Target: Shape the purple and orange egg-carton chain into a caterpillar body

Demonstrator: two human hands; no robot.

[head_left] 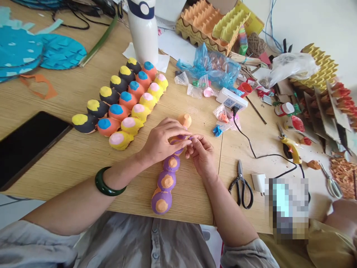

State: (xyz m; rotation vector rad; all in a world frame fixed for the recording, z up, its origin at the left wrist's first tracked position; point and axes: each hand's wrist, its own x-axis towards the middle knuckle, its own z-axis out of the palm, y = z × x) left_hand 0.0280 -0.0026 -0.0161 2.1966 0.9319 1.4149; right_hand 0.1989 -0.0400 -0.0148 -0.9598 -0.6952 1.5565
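Observation:
A chain of purple egg-carton cups with orange centres [167,181] runs up the table towards me from its front edge. My left hand [161,140], with a green bangle [109,181] on the wrist, presses over the chain's upper end. My right hand [201,154] pinches that same end with its fingertips. Just beyond them, an orange cup [184,120] rests at the chain's tip. Rows of painted egg-carton cups [125,100] in black, yellow, orange, blue and pink lie to the left of my hands.
A black phone [28,149] lies at the left, and black scissors [241,186] lie to the right. Behind are a power strip [231,98] with a black cable, a white bottle [142,31], egg trays [206,26], a blue plastic bag [209,67] and a yellow glue gun [291,149].

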